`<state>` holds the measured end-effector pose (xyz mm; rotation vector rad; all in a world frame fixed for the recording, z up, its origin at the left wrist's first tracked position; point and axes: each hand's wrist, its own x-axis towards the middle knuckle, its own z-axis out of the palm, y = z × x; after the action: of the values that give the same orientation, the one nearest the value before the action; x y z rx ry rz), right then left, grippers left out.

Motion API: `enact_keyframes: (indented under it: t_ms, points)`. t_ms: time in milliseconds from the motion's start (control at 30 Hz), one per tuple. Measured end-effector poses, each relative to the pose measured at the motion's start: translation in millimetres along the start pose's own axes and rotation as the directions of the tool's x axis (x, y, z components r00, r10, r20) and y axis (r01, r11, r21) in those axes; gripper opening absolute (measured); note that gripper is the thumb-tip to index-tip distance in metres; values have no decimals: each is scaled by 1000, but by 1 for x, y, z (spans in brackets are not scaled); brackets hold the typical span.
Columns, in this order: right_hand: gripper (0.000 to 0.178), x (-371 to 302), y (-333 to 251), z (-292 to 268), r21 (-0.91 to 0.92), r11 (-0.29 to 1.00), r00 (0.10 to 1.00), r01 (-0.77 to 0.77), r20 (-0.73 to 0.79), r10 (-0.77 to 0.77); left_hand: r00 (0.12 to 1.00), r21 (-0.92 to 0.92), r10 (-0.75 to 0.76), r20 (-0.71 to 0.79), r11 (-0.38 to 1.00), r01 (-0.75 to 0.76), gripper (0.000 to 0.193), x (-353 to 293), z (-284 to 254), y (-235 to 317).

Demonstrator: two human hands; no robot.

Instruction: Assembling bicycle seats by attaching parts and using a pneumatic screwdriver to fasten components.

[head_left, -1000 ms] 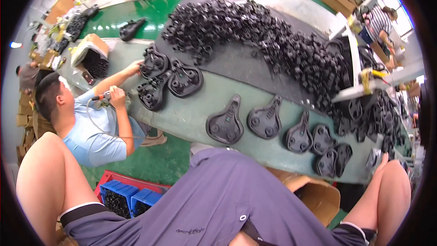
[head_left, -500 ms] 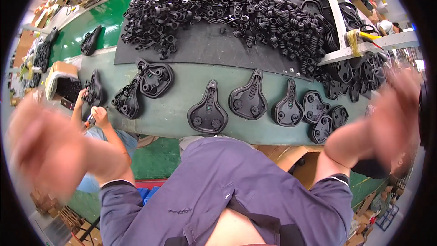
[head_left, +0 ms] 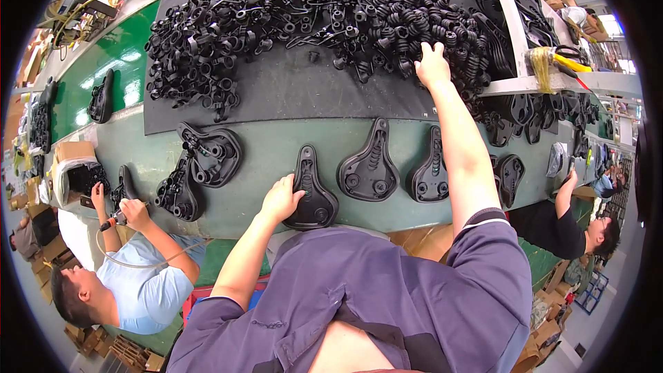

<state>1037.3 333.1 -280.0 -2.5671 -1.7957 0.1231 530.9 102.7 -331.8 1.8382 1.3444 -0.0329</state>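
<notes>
A black bicycle saddle point(head_left: 316, 200) lies underside up on the bench before me, its nose pointing away. My left hand point(head_left: 280, 199) grips its left edge, thumb over the rim. Farther off, my right hand point(head_left: 433, 69) reaches to the near edge of a heap of black ribbed, spring-like pieces point(head_left: 414, 10). Its fingers are apart, with nothing visible between them. Two more saddles lie to the right of the held one: a wide saddle point(head_left: 369, 173) and a narrower saddle point(head_left: 429, 176), partly covered by my right forearm.
Black clamp-like parts point(head_left: 200, 55) are heaped on a dark mat point(head_left: 290, 90). Two saddles point(head_left: 210, 155) overlap at left. A white frame point(head_left: 552, 83) stands at right. A co-worker in light blue point(head_left: 148, 276) holds a tool at left; another person in black point(head_left: 563, 224) works at right.
Both hands, blurred and raised wide at the sides before, have come inward. The left now holds the near saddle; the right is at the ribbed pieces. The view has shifted slightly.
</notes>
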Motion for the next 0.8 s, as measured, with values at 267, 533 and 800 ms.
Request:
enact_keyframes:
  t_ms: [267,533,800]
  points:
    - [42,29,-15,27,-244,969,993,42,-97,-68,967,-149,-99,-235,987,64,53,48,-8,-13]
    - [45,13,-3,24,110,985,973,-137,-174,154,968,0,52,-244,999,-54,50,63,4,-3]
    - [31,-93,-16,-1,602,798,999,-39,19,35,768,78,352,-534,926,-370,32,43,-30,51]
